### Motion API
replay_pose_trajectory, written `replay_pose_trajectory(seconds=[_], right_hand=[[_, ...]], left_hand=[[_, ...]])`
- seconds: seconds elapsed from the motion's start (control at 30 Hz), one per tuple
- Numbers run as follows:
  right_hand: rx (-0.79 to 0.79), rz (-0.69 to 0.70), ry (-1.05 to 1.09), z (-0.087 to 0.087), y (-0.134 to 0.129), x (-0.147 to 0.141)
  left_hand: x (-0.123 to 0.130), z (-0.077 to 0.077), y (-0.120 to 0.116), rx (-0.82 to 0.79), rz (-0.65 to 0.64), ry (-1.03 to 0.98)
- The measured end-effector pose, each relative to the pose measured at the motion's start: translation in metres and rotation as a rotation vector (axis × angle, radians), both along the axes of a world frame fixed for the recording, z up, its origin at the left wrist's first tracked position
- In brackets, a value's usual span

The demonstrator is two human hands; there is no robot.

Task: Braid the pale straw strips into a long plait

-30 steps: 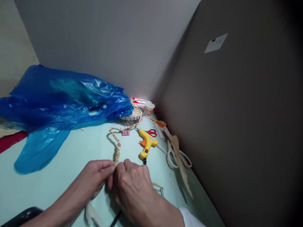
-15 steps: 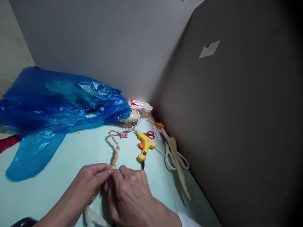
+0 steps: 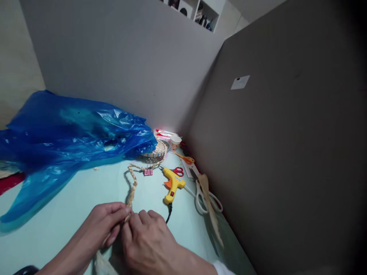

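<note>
Tan braided fibre cord [image 3: 132, 187] runs from the right edge of a round woven basket [image 3: 156, 154] across the pale-green tabletop [image 3: 71, 202] to the left hand [image 3: 107, 219], whose thumb and fingers pinch it closed. The right hand [image 3: 146, 236] curls close beside, its grip hidden. What the patterned white paper cup [image 3: 175, 144] and crumpled blue plastic bag [image 3: 86, 128] contain is unclear.

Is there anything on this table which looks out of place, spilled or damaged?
Nothing looks spilled or damaged. Slightly untidy, perhaps: at the right, a pale strip lies across the handles of the white scissors, partly hiding them, and a small light scrap lies loose on the table in front of the blue plastic bag.
</note>
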State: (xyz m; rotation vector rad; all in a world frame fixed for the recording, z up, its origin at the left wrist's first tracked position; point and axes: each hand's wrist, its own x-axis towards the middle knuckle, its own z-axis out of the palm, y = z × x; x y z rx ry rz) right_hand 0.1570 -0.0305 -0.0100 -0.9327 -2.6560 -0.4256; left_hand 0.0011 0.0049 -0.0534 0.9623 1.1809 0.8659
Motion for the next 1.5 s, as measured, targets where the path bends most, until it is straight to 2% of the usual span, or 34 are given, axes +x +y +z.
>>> replay_pose_trajectory(seconds=[0.07,0.1,0.13,0.2,0.27,0.37,0.53,0.63,0.8,1.03,1.27,1.4,1.5], right_hand=[[-0.228,-0.036,0.035,0.021,0.015,0.009],[-0.333,-0.123,0.093,0.031,0.026,0.014],[-0.398,-0.267,0.150,0.040,0.038,0.018],[-0.413,-0.572,0.206,0.049,0.067,0.025],[-0.431,-0.643,0.227,0.046,0.094,0.027],[-0.457,-0.631,0.278,0.030,0.119,0.019],[-0.471,-0.603,0.329,0.012,0.123,0.005],[-0.498,-0.591,0.349,0.012,0.120,0.004],[-0.556,-0.534,0.441,0.016,0.119,0.004],[-0.686,-0.463,0.583,0.016,0.120,0.005],[-0.927,-0.324,0.685,0.017,0.135,0.023],[-1.103,-0.224,0.815,0.010,0.140,0.023],[-1.176,-0.178,0.899,0.002,0.143,0.020]], left_hand=[[-0.007,0.008,0.004,0.038,0.014,0.064],[-0.011,0.013,0.005,0.049,0.021,0.086],[-0.014,0.018,0.006,0.050,0.026,0.101],[-0.019,0.026,0.009,0.029,0.031,0.119],[-0.022,0.029,0.011,0.001,0.032,0.126],[-0.022,0.026,0.016,-0.032,0.073,0.114],[-0.025,0.024,0.021,-0.054,0.119,0.104],[-0.029,0.031,0.022,-0.081,0.110,0.099],[-0.029,0.042,0.022,-0.058,0.171,0.103],[-0.026,0.043,0.022,0.050,0.187,0.234],[-0.026,0.037,0.028,0.139,0.117,0.367],[-0.017,0.041,0.037,0.231,0.057,0.418],[-0.010,0.043,0.049,0.286,0.032,0.452]])
